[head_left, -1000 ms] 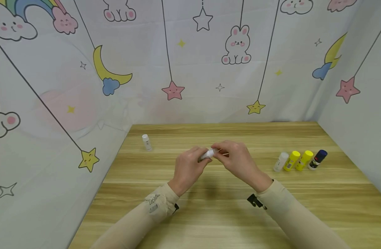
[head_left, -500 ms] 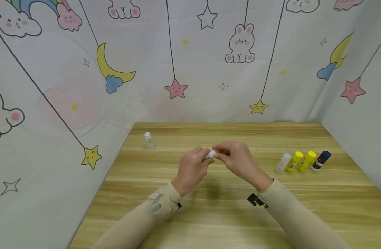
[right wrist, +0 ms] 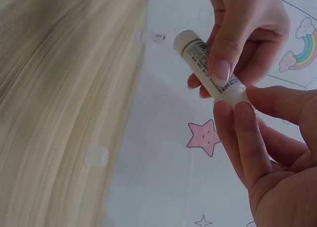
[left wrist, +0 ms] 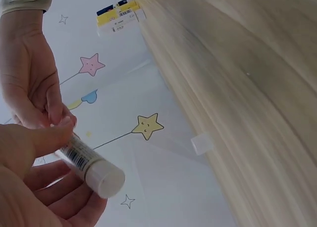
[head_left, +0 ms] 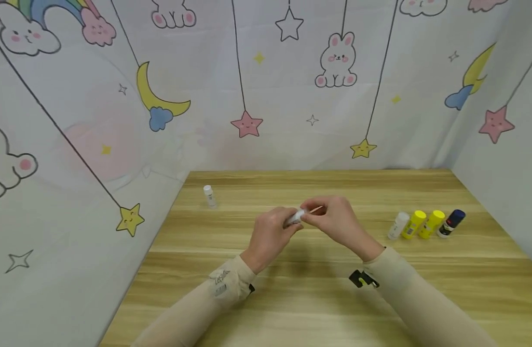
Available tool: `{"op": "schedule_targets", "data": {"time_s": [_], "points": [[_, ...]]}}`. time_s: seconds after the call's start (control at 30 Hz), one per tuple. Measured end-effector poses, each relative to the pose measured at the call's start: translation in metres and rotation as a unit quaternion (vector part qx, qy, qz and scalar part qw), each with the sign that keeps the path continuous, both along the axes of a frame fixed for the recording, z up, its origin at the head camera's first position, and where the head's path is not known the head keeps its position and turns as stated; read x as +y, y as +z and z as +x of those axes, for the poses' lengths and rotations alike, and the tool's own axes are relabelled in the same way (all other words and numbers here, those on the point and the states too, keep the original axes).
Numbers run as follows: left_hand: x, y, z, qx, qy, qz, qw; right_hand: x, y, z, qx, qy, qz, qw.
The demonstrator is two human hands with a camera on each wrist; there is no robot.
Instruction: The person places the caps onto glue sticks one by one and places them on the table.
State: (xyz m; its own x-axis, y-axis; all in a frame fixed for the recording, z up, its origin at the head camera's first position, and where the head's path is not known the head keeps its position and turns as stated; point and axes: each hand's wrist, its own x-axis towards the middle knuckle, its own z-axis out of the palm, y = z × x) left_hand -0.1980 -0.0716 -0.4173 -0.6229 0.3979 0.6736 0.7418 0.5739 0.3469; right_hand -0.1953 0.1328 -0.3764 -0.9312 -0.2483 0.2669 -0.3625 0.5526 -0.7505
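Observation:
My left hand (head_left: 270, 233) grips the labelled barrel of a white glue stick (right wrist: 208, 68), held tilted above the middle of the table. The fingertips of my right hand (head_left: 337, 224) pinch its pale end nearest them; those fingers partly hide whether that end is a cap. In the left wrist view the glue stick's other white end (left wrist: 106, 180) points away from my right hand. A small translucent cap-like piece (right wrist: 97, 156) sits on the table in both wrist views; in the head view it cannot be made out.
Another white glue stick (head_left: 210, 196) stands at the back left of the wooden table (head_left: 248, 188). To the right, several stand in a row: a white one (head_left: 398, 226), yellow ones (head_left: 413, 225) and one with a dark blue cap (head_left: 451, 223). Printed cloth walls enclose the table.
The head view has shifted slightly. Both hands stay together over the table, and the right fingers have changed their position a little at the glue stick's end.

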Motion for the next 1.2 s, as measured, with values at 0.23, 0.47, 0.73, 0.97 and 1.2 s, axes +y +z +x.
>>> {"op": "schedule_targets", "data": {"time_s": [0.23,0.47,0.73,0.97,1.2], "points": [[-0.021,0.001,-0.015,0.000,0.053,0.028,0.9982,0.014,-0.003,-0.003,0.008,-0.021,0.046,0.999],[-0.038,0.001,-0.028,0.011,0.095,0.044,0.9945,0.023,-0.009,-0.003,-0.002,-0.012,0.066,0.998],[-0.056,0.000,-0.046,0.048,0.143,0.087,0.9847,0.036,-0.013,-0.004,0.017,-0.023,0.110,0.994],[-0.075,0.001,-0.062,0.066,0.185,0.110,0.9744,0.050,-0.017,-0.006,0.027,-0.033,0.142,0.989],[-0.094,-0.006,-0.079,0.070,0.214,0.138,0.9645,0.062,-0.018,-0.006,0.038,-0.042,0.166,0.985]]}}
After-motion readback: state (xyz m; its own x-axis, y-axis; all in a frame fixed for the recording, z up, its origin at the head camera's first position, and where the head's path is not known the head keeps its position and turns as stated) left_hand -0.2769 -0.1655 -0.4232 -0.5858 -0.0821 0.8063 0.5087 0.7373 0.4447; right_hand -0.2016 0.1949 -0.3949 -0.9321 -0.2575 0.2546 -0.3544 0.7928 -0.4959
